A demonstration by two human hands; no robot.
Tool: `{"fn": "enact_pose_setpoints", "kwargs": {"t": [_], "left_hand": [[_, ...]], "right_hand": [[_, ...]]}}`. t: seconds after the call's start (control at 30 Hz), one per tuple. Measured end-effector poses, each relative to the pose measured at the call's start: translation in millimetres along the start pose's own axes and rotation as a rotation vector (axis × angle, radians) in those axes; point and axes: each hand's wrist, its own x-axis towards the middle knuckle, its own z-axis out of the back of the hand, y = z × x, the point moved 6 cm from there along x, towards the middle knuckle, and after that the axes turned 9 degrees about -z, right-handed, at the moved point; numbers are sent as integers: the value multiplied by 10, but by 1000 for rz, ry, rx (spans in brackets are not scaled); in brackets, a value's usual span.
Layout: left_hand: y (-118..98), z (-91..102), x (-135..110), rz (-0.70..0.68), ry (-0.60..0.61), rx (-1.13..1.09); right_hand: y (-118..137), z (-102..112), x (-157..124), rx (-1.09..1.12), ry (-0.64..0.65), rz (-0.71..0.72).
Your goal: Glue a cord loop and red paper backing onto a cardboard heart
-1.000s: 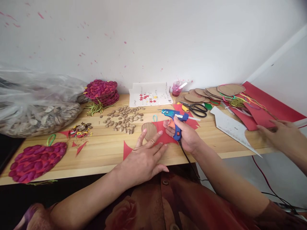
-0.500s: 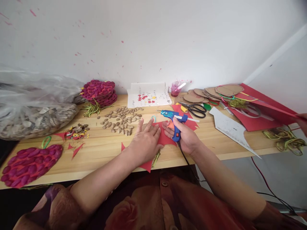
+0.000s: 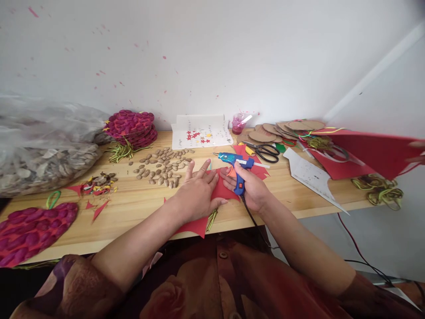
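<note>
My left hand [image 3: 198,192] lies flat with fingers stretched out, pressing on a red paper sheet [image 3: 226,188] near the table's front. In my right hand [image 3: 249,188] is a blue hot glue gun [image 3: 236,164], its nozzle pointing left above the sheet and a clear glue stick out of its back. The fingers of that hand also rest by the red sheet. A bit of light-blue cord shows just beyond my left fingertips. Green-yellow strings [image 3: 211,220] poke out below the left hand. What lies under my left palm is hidden.
Shelled-looking brown peanuts [image 3: 162,165] spread left of centre. Black-handled scissors [image 3: 265,151], cardboard discs [image 3: 277,133] and a cup of pink paint [image 3: 238,124] stand behind. Magenta-studded pieces [image 3: 38,228] and a plastic bag [image 3: 43,168] are at left. Another person's hand [image 3: 419,146] holds red sheet at right.
The other person's hand at right has lifted the red sheet's edge higher. My hands keep nearly the same place on the paper; the whole view has shifted slightly.
</note>
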Motion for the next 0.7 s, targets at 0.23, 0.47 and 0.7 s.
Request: {"fn": "enact_pose_setpoints", "kwargs": {"t": [0.23,0.47,0.7], "left_hand": [[-253,50,-302,-46,-34,-76],[-461,191,-544,-215,-100,-443],[-493,651,-533,-238,-200,-517]], "right_hand": [[8,-19,-21,-47,-8,-10],[33,-3,-35,-72,-14,-13],[179,184,-186,-43,-54,20]]}}
